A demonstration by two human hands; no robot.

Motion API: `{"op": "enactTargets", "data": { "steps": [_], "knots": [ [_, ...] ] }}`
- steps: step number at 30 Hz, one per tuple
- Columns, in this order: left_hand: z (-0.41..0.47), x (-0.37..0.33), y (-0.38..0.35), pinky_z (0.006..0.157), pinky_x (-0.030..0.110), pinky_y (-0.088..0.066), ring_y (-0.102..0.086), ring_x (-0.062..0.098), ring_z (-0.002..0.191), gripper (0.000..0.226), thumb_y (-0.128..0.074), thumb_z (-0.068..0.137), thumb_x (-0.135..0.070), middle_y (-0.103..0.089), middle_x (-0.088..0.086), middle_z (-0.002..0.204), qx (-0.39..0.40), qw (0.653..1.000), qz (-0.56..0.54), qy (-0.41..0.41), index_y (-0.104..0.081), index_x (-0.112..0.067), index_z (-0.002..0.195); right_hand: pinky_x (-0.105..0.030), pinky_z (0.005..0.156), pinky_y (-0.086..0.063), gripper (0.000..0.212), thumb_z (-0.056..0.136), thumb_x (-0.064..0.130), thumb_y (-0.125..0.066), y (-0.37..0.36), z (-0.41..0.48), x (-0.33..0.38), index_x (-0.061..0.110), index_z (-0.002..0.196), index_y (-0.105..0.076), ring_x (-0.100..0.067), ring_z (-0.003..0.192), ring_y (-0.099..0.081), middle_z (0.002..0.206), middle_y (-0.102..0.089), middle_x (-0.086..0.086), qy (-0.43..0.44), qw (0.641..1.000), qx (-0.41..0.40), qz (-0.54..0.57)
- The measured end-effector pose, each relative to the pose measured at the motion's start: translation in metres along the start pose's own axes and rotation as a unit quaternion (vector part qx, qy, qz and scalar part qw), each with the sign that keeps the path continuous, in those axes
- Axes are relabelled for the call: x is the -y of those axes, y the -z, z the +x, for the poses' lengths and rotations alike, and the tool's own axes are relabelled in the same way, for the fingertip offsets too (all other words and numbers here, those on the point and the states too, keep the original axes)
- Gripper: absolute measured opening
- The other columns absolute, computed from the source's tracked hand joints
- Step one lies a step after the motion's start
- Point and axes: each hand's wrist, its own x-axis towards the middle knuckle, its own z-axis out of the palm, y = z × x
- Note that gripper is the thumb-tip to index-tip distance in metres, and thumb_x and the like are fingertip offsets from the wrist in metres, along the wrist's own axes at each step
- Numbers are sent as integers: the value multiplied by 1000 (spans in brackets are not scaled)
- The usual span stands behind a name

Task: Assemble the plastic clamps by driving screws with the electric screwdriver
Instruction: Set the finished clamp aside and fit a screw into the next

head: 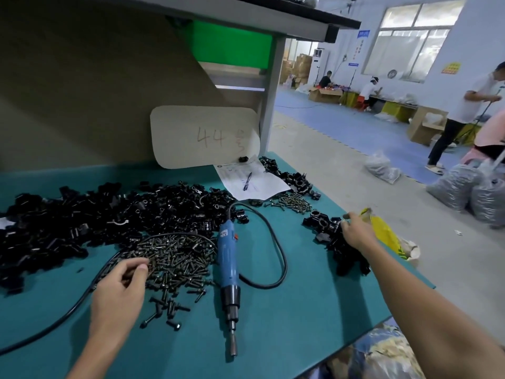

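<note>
Teal mat (284, 324): left hand (117, 291) pinches screws (175, 255), right hand (358, 231) on clamps (345, 259).

— Is the left hand (120, 285) pinching anything from the screws (175, 258) left of the screwdriver (228, 266)?
— Its curled fingers are hiding that.
— And the right hand (355, 231)?
— It is covering the clamps (347, 255) right of the screwdriver, and its grip is not showing.
— The cable (68, 305)?
— It is running off the left edge, as is the pile (54, 222) left of the screwdriver. The paper (251, 181) behind it is showing print too small to read.
</note>
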Motion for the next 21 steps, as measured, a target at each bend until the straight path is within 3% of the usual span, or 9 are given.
{"op": "enactTargets", "data": {
  "steps": [3, 5, 8, 11, 14, 15, 18, 21],
  "knots": [
    [9, 6, 13, 61, 30, -52, -63, 7, 69, 14, -59, 98, -29, -68, -23, 84, -28, 1000, -2, 5, -68, -39, 96, -41, 100, -45, 41, 110, 31, -35, -3, 7, -4, 4, 130, -60, -41, 123, -55, 138, -58, -26, 8, 999, 44, -17],
    [18, 9, 27, 56, 31, -49, -62, 10, 67, 14, -59, 98, -27, -69, -15, 79, -59, 998, -2, 10, -68, -36, 94, -42, 100, -45, 46, 111, 35, -33, -1, 9, 0, 5, 134, -58, -40, 125, -55, 140, -57, -25, 4, 998, 61, -36],
    [39, 10, 55, 70, 40, -53, -64, 17, 77, 14, -58, 97, -23, -70, -9, 82, -134, 990, -11, 30, -68, -32, 98, -44, 105, -39, 53, 108, 40, -39, 4, 2, 26, 8, 149, -46, -41, 132, -51, 147, -52, -25, 13, 996, -12, -88],
    [64, 11, 77, 80, 43, -53, -62, 19, 89, 20, -55, 95, -18, -66, -3, 104, -234, 969, -44, 66, -63, -29, 109, -44, 100, -46, 50, 105, 37, -48, 2, -16, 86, 10, 147, -47, -39, 123, -58, 139, -59, -23, 132, 989, -31, -55],
    [87, 16, 84, 100, 48, -43, -50, 28, 119, 32, -56, 93, -17, -54, 6, 130, -286, 953, 25, 94, -58, -23, 125, -39, 93, -51, 40, 103, 30, -57, -15, -49, 165, 12, 139, -56, -32, 113, -64, 130, -67, -13, 282, 958, 47, 27],
    [94, 18, 87, 107, 51, -35, -42, 32, 129, 40, -58, 93, -20, -47, 9, 140, -264, 955, 85, 100, -55, -24, 132, -36, 95, -50, 37, 103, 29, -58, -27, -62, 193, 14, 137, -58, -27, 115, -64, 129, -67, -8, 329, 939, 93, 36],
    [110, 26, 88, 114, 58, -20, -16, 34, 146, 61, -63, 91, -41, -24, 5, 161, -89, 953, 268, 110, -40, -36, 147, -30, 97, -45, 37, 106, 29, -54, -69, -91, 261, 22, 142, -54, -23, 120, -60, 140, -60, -4, 445, 873, 201, -18],
    [118, 41, 89, 114, 57, -19, -14, 33, 148, 68, -61, 89, -58, -14, 1, 165, 39, 909, 405, 91, -34, -44, 149, -45, 108, -42, 45, 110, 25, -41, -109, -101, 303, 23, 155, -38, -36, 136, -45, 156, -42, -11, 462, 856, 219, -76]
  ]
}}
